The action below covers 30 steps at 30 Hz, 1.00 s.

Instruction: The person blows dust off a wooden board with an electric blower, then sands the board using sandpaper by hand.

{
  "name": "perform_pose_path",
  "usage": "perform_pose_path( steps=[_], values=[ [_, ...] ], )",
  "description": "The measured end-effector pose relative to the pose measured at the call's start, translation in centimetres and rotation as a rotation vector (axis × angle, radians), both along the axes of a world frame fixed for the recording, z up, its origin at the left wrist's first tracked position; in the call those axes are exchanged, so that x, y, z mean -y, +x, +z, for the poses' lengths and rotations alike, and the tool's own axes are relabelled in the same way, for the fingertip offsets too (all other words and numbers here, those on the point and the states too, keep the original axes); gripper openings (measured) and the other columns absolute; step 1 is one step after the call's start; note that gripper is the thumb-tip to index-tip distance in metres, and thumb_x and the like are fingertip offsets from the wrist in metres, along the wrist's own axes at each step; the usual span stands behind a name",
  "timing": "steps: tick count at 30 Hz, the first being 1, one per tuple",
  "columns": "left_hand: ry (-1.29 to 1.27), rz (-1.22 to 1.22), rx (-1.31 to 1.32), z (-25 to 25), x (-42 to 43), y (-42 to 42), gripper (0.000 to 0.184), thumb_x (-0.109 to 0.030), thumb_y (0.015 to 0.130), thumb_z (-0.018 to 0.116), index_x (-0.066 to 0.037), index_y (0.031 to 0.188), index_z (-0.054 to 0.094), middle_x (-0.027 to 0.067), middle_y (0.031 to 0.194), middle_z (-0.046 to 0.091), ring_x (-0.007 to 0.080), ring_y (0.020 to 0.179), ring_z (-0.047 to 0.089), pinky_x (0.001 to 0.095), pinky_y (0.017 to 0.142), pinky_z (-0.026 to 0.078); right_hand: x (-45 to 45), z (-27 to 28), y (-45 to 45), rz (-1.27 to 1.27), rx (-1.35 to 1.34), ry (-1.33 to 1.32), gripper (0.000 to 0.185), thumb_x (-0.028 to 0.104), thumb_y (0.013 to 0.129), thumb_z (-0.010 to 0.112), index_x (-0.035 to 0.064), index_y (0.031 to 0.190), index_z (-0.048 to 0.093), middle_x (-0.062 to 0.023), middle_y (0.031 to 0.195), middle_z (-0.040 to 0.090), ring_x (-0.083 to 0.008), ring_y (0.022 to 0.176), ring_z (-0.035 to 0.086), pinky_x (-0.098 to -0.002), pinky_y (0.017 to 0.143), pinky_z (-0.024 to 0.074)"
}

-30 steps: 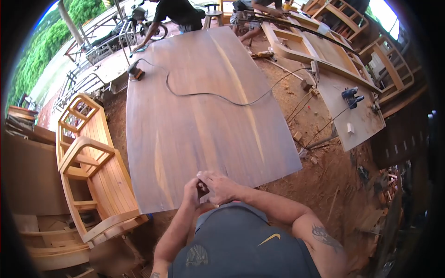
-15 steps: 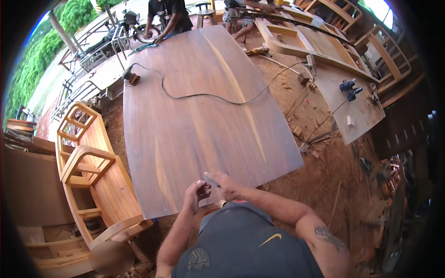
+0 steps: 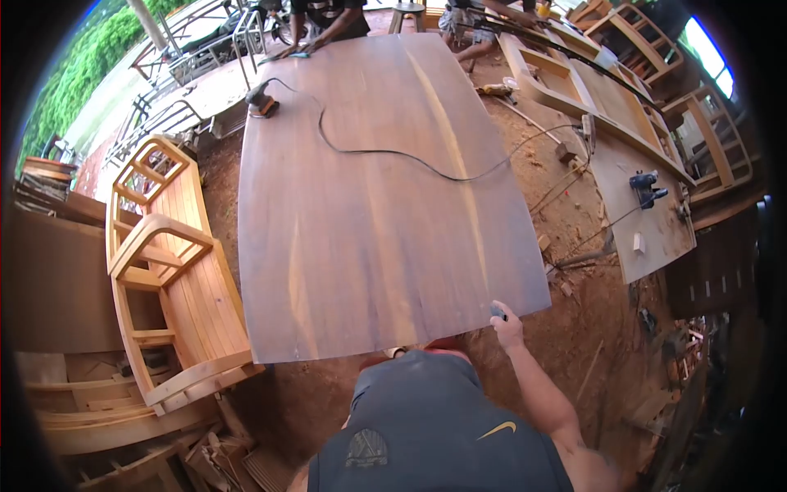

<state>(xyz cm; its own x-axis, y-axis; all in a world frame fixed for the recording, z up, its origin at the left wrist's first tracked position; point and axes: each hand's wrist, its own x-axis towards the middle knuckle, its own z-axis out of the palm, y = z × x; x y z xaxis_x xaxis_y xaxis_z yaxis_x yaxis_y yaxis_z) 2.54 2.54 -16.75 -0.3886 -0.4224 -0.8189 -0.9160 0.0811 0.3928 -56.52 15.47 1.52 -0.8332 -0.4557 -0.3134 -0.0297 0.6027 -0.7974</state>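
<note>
My right hand [image 3: 508, 326] is closed on a small dark grey pad [image 3: 498, 311], whose exact kind I cannot make out. It is at the near right edge of a broad wooden tabletop [image 3: 369, 205], brown with paler yellow streaks. Whether the pad touches the wood is hard to tell. My left hand is out of view. An orange and black sander [image 3: 262, 102] rests on the far left corner of the tabletop, and its black cord [image 3: 385, 152] snakes across the surface to the right.
A slatted wooden bench [image 3: 180, 279] stands along the left side. At the far edge a person [image 3: 332, 18] bends with hands on the tabletop. Another person [image 3: 471, 29] is beyond. On the right lie wooden frames [image 3: 566, 78] and a board [image 3: 648, 238] with a dark power tool [image 3: 648, 187].
My right hand has swung right with the grey pad, from near the middle to the right corner of the tabletop. My left hand has left the view. The camera view has shifted.
</note>
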Motion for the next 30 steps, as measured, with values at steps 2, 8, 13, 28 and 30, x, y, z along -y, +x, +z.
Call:
perform_pose_path(
  steps=[2,8,13,28,30],
  values=[
    [0.104,0.115,0.015,1.1,0.1,-1.4,0.028,-0.041,0.103,0.055,-0.013,0.102,0.06,0.0026,0.09,0.061,0.0197,0.082,0.062,0.0343,0.074,0.05,-0.1,-0.3,-0.6,-0.036,0.063,0.022,0.051,0.012,0.086,0.063,0.0069,0.137,0.067,-0.0137,0.125,0.072,-0.0192,0.117,0.067,-0.0308,0.103,0.0494],
    [0.56,0.898,-0.124,4.4,3.4,-7.3,0.02,-0.036,0.103,0.058,-0.016,0.104,0.057,0.0005,0.085,0.056,0.0166,0.075,0.059,0.0324,0.068,0.048,1.8,-0.4,-1.0,0.063,-0.131,0.037,0.051,0.021,0.091,0.057,0.0063,0.14,0.063,-0.0196,0.131,0.07,-0.0288,0.125,0.066,-0.0369,0.106,0.0496],
    [0.472,1.227,-0.429,9.9,10.1,-11.1,0.015,-0.033,0.103,0.06,-0.019,0.106,0.055,-0.0013,0.081,0.052,0.014,0.07,0.056,0.0309,0.063,0.047,1.5,1.0,-1.5,0.133,-0.222,0.047,0.049,0.018,0.09,0.058,0.0029,0.137,0.064,-0.0214,0.131,0.069,-0.0303,0.126,0.066,-0.037,0.106,0.0501],
    [-0.723,0.287,-0.426,17.1,22.0,-23.7,0.031,-0.022,0.099,0.064,-0.001,0.122,0.065,0.0149,0.124,0.066,0.0291,0.114,0.063,0.041,0.098,0.05,-8.9,-0.4,-5.5,-0.19,-0.145,0.143,0.055,0.028,0.089,0.059,0.0024,0.138,0.062,-0.0251,0.132,0.067,-0.0407,0.123,0.063,-0.0436,0.107,0.048],
    [-0.786,0.144,-0.393,17.3,22.5,-26.8,0.033,-0.023,0.099,0.064,-0.003,0.125,0.063,0.0174,0.134,0.061,0.0343,0.124,0.059,0.0438,0.104,0.047,-10.4,-1.0,-6.5,-0.197,-0.164,0.118,0.056,0.028,0.09,0.058,0.002,0.139,0.062,-0.0249,0.133,0.067,-0.04,0.124,0.063,-0.0436,0.107,0.0479]
  ],
)
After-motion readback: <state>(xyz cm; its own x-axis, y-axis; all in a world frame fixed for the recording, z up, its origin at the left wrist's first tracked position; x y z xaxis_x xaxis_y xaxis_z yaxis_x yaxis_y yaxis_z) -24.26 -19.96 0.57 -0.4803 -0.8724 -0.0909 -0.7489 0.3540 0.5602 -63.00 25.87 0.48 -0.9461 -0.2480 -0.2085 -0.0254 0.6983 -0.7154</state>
